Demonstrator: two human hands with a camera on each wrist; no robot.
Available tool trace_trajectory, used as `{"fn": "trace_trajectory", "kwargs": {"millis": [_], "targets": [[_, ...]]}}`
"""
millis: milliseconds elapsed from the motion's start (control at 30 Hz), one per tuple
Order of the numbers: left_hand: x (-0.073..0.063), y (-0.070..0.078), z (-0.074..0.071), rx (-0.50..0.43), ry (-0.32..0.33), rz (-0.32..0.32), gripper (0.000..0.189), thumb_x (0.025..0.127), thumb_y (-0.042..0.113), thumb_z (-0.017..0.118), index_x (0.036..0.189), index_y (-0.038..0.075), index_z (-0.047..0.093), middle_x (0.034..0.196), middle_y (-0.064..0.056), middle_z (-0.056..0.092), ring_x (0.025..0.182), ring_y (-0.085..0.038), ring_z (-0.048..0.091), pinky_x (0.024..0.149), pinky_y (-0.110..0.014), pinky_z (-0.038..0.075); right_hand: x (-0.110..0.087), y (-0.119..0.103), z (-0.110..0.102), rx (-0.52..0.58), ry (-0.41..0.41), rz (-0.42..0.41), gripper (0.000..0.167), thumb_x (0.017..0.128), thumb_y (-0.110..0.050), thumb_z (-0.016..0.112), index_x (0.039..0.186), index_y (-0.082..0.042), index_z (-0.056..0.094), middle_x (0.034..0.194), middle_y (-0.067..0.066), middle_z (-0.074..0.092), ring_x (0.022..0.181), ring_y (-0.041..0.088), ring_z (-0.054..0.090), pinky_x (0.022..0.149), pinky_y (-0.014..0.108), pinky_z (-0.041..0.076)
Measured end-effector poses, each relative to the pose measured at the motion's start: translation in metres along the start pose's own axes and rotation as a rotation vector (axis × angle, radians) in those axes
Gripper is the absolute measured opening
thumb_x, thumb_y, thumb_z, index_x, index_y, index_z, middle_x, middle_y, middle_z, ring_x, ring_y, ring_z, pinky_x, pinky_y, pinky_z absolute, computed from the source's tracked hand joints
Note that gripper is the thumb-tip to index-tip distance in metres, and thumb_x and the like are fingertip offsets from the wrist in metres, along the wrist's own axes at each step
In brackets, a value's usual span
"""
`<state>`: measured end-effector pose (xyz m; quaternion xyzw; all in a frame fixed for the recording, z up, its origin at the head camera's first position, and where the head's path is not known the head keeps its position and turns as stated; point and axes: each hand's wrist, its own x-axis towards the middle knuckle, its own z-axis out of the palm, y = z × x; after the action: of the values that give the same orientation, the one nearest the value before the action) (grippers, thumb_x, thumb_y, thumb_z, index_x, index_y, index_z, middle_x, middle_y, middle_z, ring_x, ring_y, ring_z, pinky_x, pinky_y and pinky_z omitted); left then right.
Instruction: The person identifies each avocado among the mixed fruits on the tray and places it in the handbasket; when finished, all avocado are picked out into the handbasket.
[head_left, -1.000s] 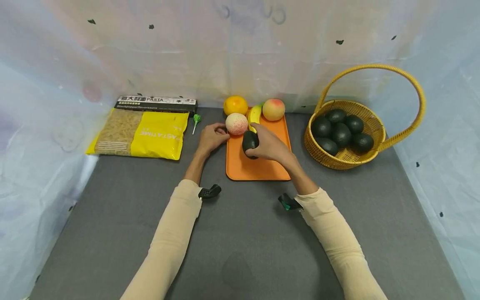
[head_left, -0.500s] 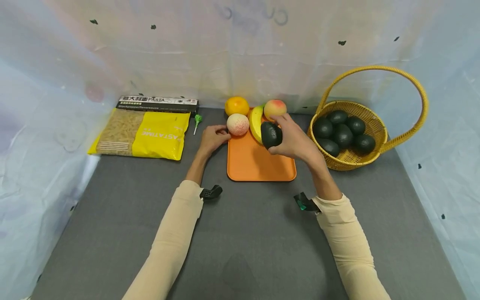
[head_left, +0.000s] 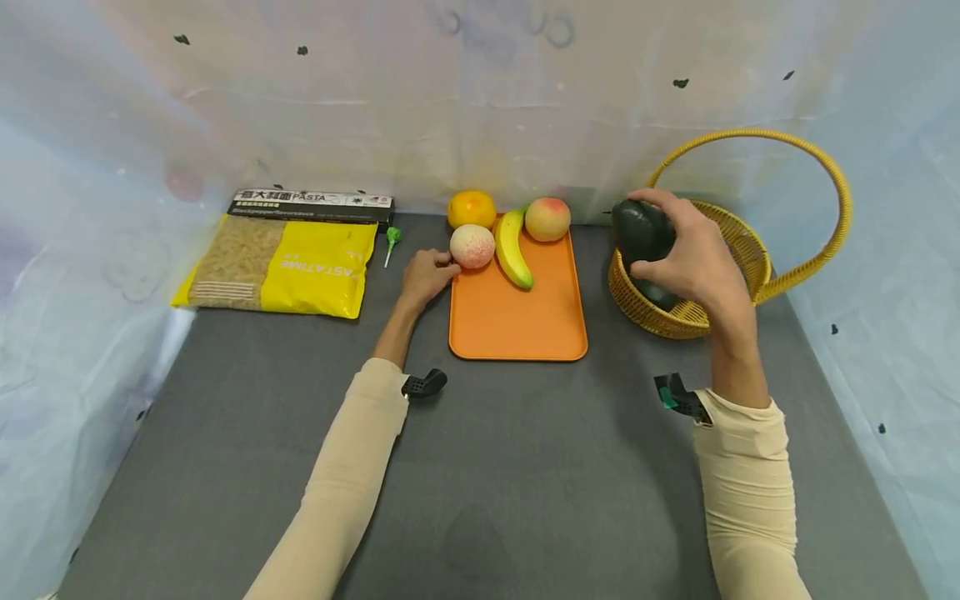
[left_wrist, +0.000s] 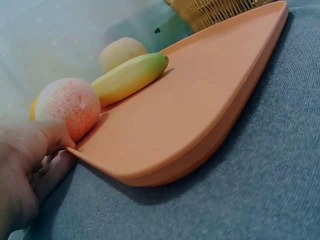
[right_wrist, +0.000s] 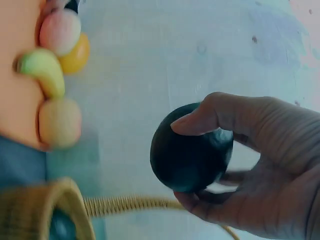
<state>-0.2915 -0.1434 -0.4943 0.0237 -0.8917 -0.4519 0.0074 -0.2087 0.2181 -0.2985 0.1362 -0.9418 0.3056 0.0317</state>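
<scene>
My right hand grips a dark avocado in the air at the left side of the yellow wicker basket. The right wrist view shows thumb and fingers curled round this avocado. Part of another avocado shows inside the basket; my hand hides most of the rest. My left hand pinches the left rim of an orange tray, beside a pink-speckled peach. A banana lies on the tray, with a second peach at its back right.
An orange sits at the tray's back left corner. To the left lie a yellow pasta bag, a black pasta box and a green lollipop. The basket's tall handle arches over it.
My right hand has carried the avocado from over the tray rightward to the basket, uncovering the banana. The left hand stays at the tray's rim.
</scene>
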Motion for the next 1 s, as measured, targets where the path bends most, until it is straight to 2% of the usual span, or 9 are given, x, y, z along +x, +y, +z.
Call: {"fn": "trace_trajectory", "kwargs": {"millis": [167,333,467,600,700,833,933,1000], "targets": [[0.0,-0.002,0.0,0.014,0.018,-0.021,0.032,0.091,0.02,0.066,0.064,0.015,0.05,0.084,-0.007,0.044,0.08,-0.027,0.042,0.082,-0.039,0.027,-0.006,0.029,-0.019,-0.055,-0.009,0.032,0.087,0.079,0.004,0.079,0.157,-0.015,0.045,0.156,0.026,0.046,0.132,0.052,0.047,0.1,0.07,0.04],[0.0,-0.001,0.0,0.039,0.02,-0.002,0.03,0.091,0.02,0.066,0.065,0.015,0.051,0.083,-0.006,0.044,0.079,-0.026,0.041,0.08,-0.038,0.026,-0.015,0.074,-0.031,-0.117,-0.007,0.054,0.077,0.077,0.009,0.077,0.148,-0.002,0.051,0.151,0.033,0.046,0.129,0.058,0.045,0.1,0.072,0.036],[0.0,0.001,0.0,0.041,0.031,0.016,0.027,0.09,0.019,0.067,0.067,0.013,0.055,0.082,-0.006,0.043,0.077,-0.026,0.041,0.079,-0.038,0.026,-0.024,0.108,-0.031,-0.161,-0.006,-0.009,0.073,0.072,0.015,0.075,0.141,0.002,0.056,0.142,0.037,0.051,0.124,0.057,0.048,0.096,0.07,0.039],[-0.002,0.002,0.001,0.05,0.033,0.009,0.021,0.091,0.019,0.068,0.072,0.011,0.061,0.083,-0.007,0.047,0.077,-0.026,0.043,0.079,-0.037,0.028,-0.031,0.132,-0.023,-0.224,-0.059,-0.118,0.073,0.068,0.021,0.069,0.138,0.002,0.059,0.139,0.034,0.054,0.116,0.052,0.053,0.08,0.06,0.044],[-0.003,0.002,0.003,0.046,0.024,-0.001,0.016,0.09,0.02,0.068,0.078,0.01,0.068,0.086,-0.008,0.051,0.079,-0.027,0.046,0.08,-0.037,0.029,-0.034,0.145,-0.017,-0.256,-0.095,-0.192,0.072,0.065,0.024,0.064,0.134,0.001,0.062,0.135,0.033,0.055,0.113,0.051,0.055,0.079,0.059,0.044],[-0.003,0.002,0.004,0.024,0.026,-0.012,0.015,0.089,0.021,0.068,0.082,0.008,0.072,0.088,-0.009,0.054,0.08,-0.028,0.047,0.081,-0.038,0.03,-0.035,0.153,-0.013,-0.3,-0.132,-0.239,0.064,0.066,0.024,0.057,0.125,0.003,0.067,0.131,0.036,0.056,0.116,0.057,0.053,0.086,0.065,0.045],[-0.002,0.002,0.004,0.01,0.029,-0.015,0.016,0.089,0.021,0.069,0.083,0.007,0.073,0.088,-0.009,0.053,0.08,-0.028,0.047,0.079,-0.037,0.03,-0.034,0.152,-0.014,-0.34,-0.187,-0.204,0.057,0.07,0.021,0.053,0.124,0.007,0.068,0.132,0.039,0.054,0.118,0.059,0.052,0.086,0.064,0.045],[-0.001,0.002,0.003,0.007,0.032,-0.016,0.016,0.089,0.021,0.069,0.083,0.007,0.073,0.087,-0.008,0.053,0.08,-0.027,0.047,0.079,-0.037,0.031,-0.034,0.148,-0.017,-0.368,-0.229,-0.16,0.051,0.075,0.017,0.053,0.123,0.009,0.068,0.132,0.039,0.055,0.113,0.056,0.055,0.083,0.06,0.046]]}}
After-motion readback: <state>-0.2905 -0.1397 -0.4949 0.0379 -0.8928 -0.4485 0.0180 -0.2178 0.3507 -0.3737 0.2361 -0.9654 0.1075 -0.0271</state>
